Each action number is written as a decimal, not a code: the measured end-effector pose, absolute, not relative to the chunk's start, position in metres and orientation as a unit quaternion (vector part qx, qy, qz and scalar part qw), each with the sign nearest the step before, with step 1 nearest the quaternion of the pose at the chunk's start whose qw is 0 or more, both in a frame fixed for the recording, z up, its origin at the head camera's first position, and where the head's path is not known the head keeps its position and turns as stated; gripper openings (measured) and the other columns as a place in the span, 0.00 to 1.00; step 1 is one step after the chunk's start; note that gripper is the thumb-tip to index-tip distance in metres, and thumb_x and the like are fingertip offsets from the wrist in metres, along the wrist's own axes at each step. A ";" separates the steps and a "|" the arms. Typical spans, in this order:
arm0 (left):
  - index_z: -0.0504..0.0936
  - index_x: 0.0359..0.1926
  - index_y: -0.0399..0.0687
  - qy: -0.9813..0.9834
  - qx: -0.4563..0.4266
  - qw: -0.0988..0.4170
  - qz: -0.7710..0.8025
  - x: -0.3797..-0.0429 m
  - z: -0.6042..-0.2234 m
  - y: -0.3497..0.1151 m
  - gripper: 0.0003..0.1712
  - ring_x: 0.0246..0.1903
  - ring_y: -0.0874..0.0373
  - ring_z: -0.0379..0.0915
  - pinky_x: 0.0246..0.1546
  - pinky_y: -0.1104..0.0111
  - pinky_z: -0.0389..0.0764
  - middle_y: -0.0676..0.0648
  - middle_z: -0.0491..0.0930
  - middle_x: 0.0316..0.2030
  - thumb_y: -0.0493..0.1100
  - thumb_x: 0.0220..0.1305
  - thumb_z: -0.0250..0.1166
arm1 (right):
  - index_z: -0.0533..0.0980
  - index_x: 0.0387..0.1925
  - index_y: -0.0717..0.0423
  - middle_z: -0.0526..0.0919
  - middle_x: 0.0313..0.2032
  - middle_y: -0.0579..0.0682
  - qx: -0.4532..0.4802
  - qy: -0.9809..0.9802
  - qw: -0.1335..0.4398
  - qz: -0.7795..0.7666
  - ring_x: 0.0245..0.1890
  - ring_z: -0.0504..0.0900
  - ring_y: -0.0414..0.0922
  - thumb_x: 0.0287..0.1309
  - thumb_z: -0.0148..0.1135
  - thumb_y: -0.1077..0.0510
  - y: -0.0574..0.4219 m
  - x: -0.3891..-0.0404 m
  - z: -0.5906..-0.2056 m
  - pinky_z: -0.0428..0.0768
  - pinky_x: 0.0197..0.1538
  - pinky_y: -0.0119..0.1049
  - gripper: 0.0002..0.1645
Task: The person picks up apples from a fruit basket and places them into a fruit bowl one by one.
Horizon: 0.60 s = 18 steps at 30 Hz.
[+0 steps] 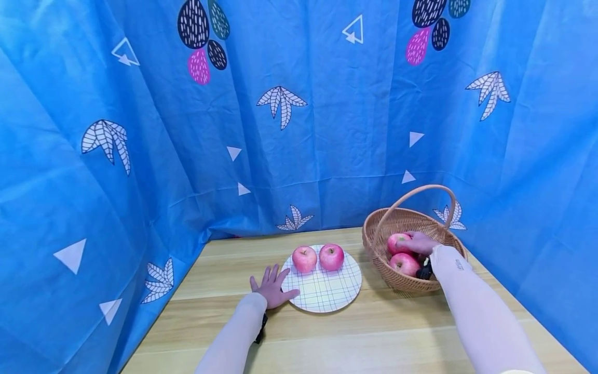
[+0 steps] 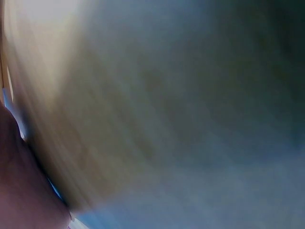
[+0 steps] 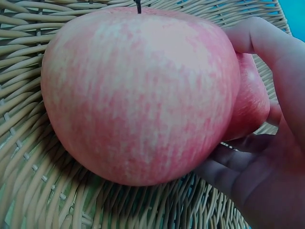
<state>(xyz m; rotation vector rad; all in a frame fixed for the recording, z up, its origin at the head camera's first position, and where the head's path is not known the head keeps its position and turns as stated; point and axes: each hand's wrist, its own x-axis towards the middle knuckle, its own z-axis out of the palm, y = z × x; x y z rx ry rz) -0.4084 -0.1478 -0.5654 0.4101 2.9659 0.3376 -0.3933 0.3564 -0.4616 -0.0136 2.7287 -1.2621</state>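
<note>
My right hand [image 1: 422,243] reaches into a wicker basket [image 1: 401,283] and holds the farther apple [image 1: 397,243] between thumb and fingers. Nearer to me in the basket lies a second apple [image 1: 404,264]; in the right wrist view this apple [image 3: 143,100] is large and partly hides the held apple [image 3: 250,100]. With fingers spread, my left hand [image 1: 274,290] rests at the left rim of a round checked plate [image 1: 322,293], its thumb over the edge. Two red apples, a left apple [image 1: 304,259] and a right apple [image 1: 331,257], sit on the plate's far part. The left wrist view is mostly blurred.
The wooden table [image 1: 355,343] carries the plate in the middle and the basket at the right. Over the basket arches a tall handle [image 1: 416,191]. A blue patterned curtain [image 1: 289,156] hangs behind the table and along both sides.
</note>
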 end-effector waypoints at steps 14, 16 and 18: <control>0.53 0.79 0.72 0.982 0.137 0.065 0.116 -0.407 -0.563 -0.147 0.59 0.80 0.43 0.32 0.66 0.26 0.29 0.48 0.42 0.81 0.90 0.50 0.42 | 0.74 0.54 0.64 0.82 0.42 0.56 0.000 0.898 0.062 -0.436 0.36 0.81 0.45 0.53 0.70 0.37 0.373 -0.403 -0.470 0.81 0.36 0.37 0.40; 0.53 0.78 0.72 0.982 0.136 0.065 0.117 -0.407 -0.563 -0.147 0.59 0.80 0.43 0.32 0.66 0.26 0.28 0.48 0.43 0.81 0.90 0.50 0.43 | 0.74 0.55 0.62 0.82 0.42 0.55 -0.005 0.895 0.061 -0.442 0.36 0.81 0.45 0.53 0.71 0.37 0.373 -0.403 -0.469 0.81 0.37 0.37 0.40; 0.53 0.79 0.72 0.982 0.135 0.066 0.115 -0.407 -0.563 -0.147 0.59 0.80 0.43 0.32 0.66 0.26 0.29 0.48 0.42 0.81 0.91 0.50 0.43 | 0.73 0.58 0.63 0.82 0.43 0.56 -0.017 0.892 0.063 -0.448 0.37 0.81 0.45 0.55 0.69 0.38 0.373 -0.402 -0.467 0.81 0.38 0.37 0.40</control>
